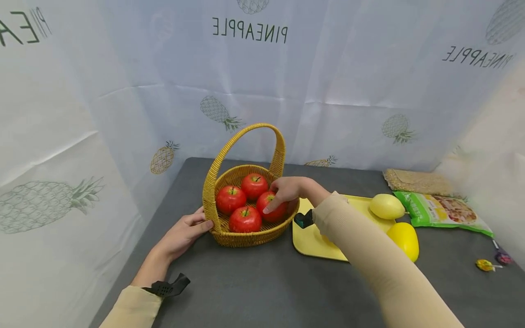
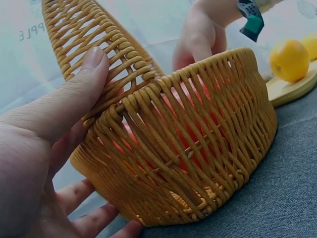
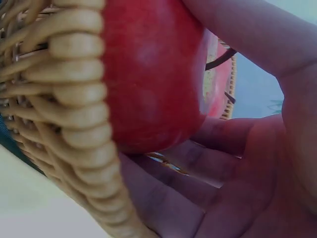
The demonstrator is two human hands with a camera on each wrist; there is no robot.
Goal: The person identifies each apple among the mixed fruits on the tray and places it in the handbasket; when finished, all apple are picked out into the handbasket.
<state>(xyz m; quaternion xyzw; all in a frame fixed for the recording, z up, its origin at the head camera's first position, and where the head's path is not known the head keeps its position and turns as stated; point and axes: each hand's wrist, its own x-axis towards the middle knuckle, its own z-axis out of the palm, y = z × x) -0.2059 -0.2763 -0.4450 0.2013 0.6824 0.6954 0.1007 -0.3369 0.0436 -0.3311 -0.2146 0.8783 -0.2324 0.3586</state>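
A yellow wicker basket (image 1: pixel 250 239) with a tall arched handle stands on the dark table, holding several red apples (image 1: pixel 245 220). My left hand (image 1: pixel 178 239) grips its left side, at the foot of the handle. In the left wrist view, the thumb lies over the handle's weave and the other fingers spread along the outer wall. Inside the basket's right side, my right hand (image 1: pixel 290 188) holds the rightmost apple (image 3: pixel 153 74). Its thumb lies on one side of the apple and its fingers curl around the other, close to the woven rim.
Right of the basket lies a yellow tray (image 1: pixel 305 248), partly hidden by my right forearm. A pale yellow fruit (image 1: pixel 386 206) and a bright yellow fruit (image 1: pixel 405 241) are at its right. Farther right lie a green packet (image 1: pixel 445 212), a grain bag (image 1: pixel 418 182) and two lollipops (image 1: pixel 485 265).
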